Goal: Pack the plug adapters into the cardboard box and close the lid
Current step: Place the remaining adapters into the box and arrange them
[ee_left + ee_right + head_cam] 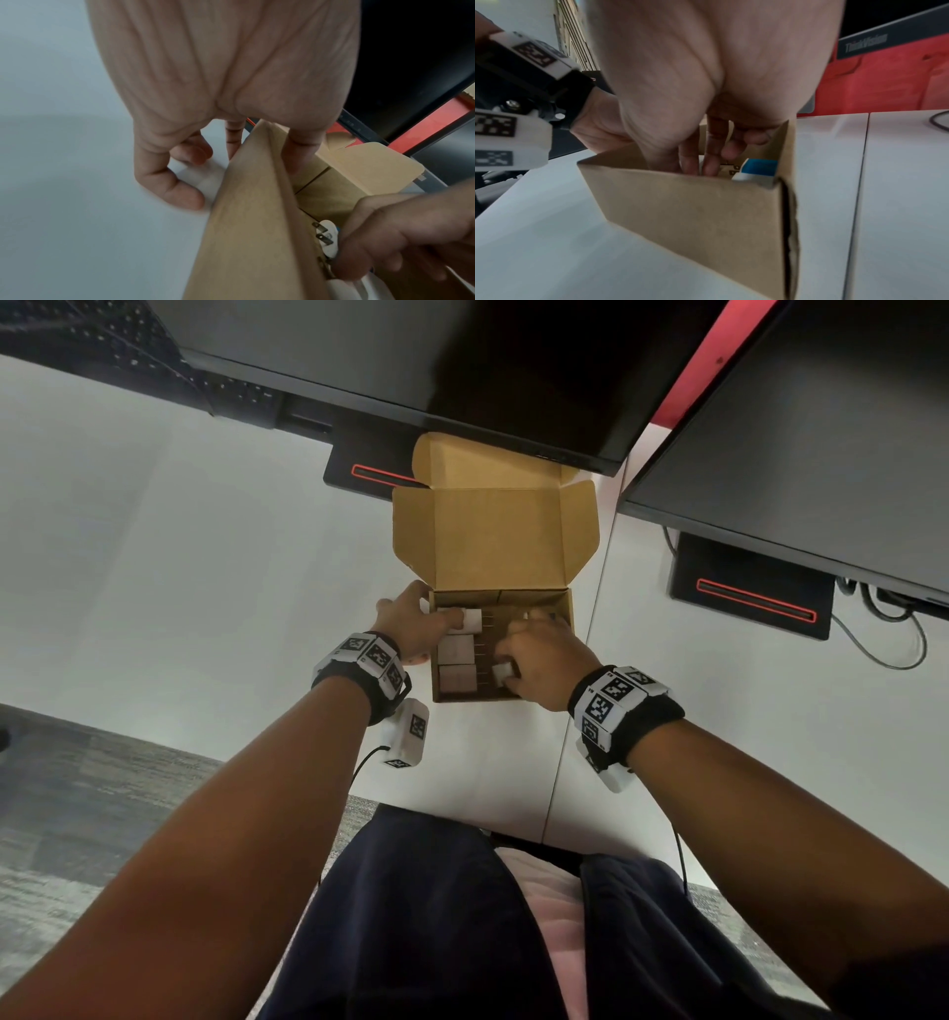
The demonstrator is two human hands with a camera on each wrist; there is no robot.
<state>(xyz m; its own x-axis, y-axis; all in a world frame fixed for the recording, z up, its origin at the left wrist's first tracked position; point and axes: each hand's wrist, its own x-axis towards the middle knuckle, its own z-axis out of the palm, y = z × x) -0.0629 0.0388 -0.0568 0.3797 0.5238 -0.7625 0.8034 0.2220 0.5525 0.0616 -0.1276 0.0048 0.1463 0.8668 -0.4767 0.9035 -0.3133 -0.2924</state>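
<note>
The cardboard box [561, 608] stands on the white desk with its lid [495, 541] flipped up at the back. Two white plug adapters [456, 650] [457, 679] lie along its left side, prongs pointing right. My left hand [426, 618] grips the box's left wall [257, 182], fingers outside, thumb inside on a third white adapter [471, 618]. My right hand [513, 671] is inside the box and pinches a small white adapter [499, 671] [327, 237] near the front. In the right wrist view a white and blue adapter [757, 168] lies beside my right hand's fingers [693, 162].
Black monitors hang over the back of the desk, one just above the lid. Their stand bases [375, 474] [750, 600] have red stripes. Cables [883, 634] trail at the right. A seam [580, 690] splits the desk beside the box. Grey carpet shows at the left.
</note>
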